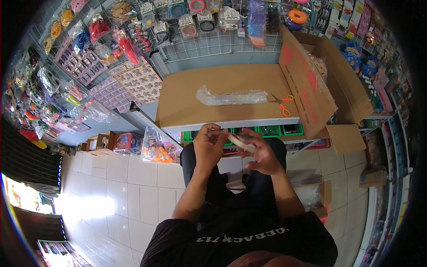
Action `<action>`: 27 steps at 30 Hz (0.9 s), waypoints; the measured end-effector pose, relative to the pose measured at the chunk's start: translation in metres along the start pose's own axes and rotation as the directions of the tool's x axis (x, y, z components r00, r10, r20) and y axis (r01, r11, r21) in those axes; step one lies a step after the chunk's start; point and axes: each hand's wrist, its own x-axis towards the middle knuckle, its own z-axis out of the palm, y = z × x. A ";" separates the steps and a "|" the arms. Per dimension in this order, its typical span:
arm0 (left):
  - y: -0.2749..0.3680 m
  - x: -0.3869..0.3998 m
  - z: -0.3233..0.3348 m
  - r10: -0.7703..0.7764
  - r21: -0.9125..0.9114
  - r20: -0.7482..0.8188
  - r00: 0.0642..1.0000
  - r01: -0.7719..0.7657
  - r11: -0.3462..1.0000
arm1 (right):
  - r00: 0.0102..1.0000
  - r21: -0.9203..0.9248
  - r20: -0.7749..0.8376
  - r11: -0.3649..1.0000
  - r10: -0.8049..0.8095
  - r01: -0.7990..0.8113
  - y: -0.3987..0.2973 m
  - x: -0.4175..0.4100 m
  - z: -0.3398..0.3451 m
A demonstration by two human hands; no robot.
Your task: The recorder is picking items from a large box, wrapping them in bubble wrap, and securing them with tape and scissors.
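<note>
A roll of tape (241,143), pale along its edge, is tilted between my two hands above my lap. My left hand (209,145) has its thumb and fingertips at the roll's left end. The fingers of my right hand (265,155) are around the right side of the roll, with the thumb apart below. Beyond them, on a cardboard-covered table (186,116), lies a long bundle in bubble wrap (233,98). Its contents are hidden. Scissors with orange handles (283,105) rest spread apart at the bundle's right end.
An open cardboard box (308,86) stands at the table's right, a flap hanging past the front edge. Green baskets (269,131) sit below the tabletop. Packaged accessories hang on a wire grid (213,48). Behind my right arm, a small carton (325,193) holds bubble wrap.
</note>
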 end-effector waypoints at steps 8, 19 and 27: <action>-0.005 0.005 0.001 0.026 -0.065 -0.057 0.998 -0.030 0.997 | 0.982 -0.060 -0.153 0.991 0.110 -0.120 -0.002 -0.004 0.007; 0.004 0.050 -0.041 0.110 -0.130 -0.131 0.985 -0.127 0.983 | 0.969 -0.851 -0.233 0.464 0.084 -0.245 -0.026 0.001 -0.008; -0.006 0.078 -0.049 0.095 -0.121 -0.136 0.986 -0.112 0.986 | 0.952 -0.835 -0.307 0.480 -0.002 -0.268 -0.067 0.039 -0.037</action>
